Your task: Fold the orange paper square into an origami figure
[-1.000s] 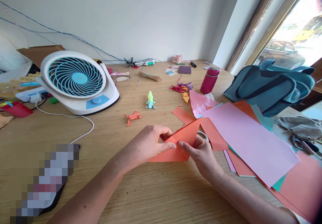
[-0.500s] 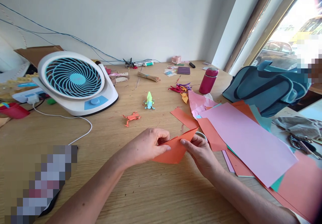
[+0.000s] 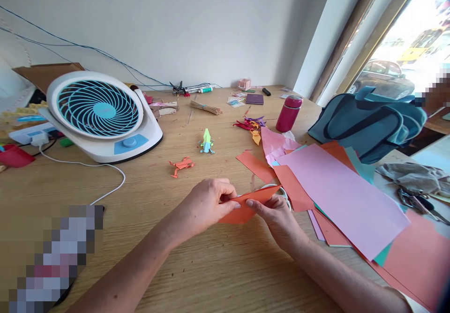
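Note:
A folded piece of orange paper is held between both hands above the table's near middle. My left hand pinches its left part, thumb in front and fingers behind. My right hand grips the right part the same way, thumb pressed on the front face. Behind the paper, a white ring-shaped thing, perhaps scissors handles, shows in part. Beyond my left hand lie an orange origami figure with legs and a green and blue origami figure.
Sheets of coloured paper spread over the right side, with a blue bag behind. A dark pink bottle stands near small folded paper pieces. At left are a fan, its white cable and a blurred-out flat device.
The orange paper has tilted flatter, its raised right corner now lower. My right thumb has moved slightly left, closer to my left thumb. The view has shifted a little.

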The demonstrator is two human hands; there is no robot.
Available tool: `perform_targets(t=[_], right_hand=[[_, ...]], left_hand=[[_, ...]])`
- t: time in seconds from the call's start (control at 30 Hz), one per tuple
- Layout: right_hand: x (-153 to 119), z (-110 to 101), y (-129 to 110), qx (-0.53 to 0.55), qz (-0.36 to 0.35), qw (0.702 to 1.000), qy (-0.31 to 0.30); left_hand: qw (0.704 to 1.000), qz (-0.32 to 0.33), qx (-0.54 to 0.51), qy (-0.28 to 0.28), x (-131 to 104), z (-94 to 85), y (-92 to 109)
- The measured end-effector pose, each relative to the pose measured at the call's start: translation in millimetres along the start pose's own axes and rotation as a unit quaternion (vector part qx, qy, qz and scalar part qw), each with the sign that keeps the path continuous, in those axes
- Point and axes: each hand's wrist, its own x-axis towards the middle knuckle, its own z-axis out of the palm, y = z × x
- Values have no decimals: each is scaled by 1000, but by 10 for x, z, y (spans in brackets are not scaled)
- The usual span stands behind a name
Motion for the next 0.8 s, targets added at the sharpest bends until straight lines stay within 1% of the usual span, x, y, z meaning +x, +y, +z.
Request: perform_targets(t=[0.27, 0.43, 0.53, 0.67, 0.77, 0.8], right_hand=[[11, -54, -64, 24, -16, 999, 24], [55, -113, -159, 61, -13, 995, 77], [71, -117, -214, 74, -20, 992, 98], [69, -124, -237, 81, -32, 991, 104], [83, -185, -242, 75, -45, 991, 104], [95, -216, -245, 73, -59, 990, 107]], left_hand=[[1000, -25, 17, 1, 1, -5, -31], [999, -40, 26, 4, 13, -25, -55], [999, -46, 25, 2, 18, -44, -54], [999, -40, 23, -11, 7, -65, -70], [999, -39, 29, -16, -4, -82, -98], [999, -38, 30, -14, -6, -87, -106]])
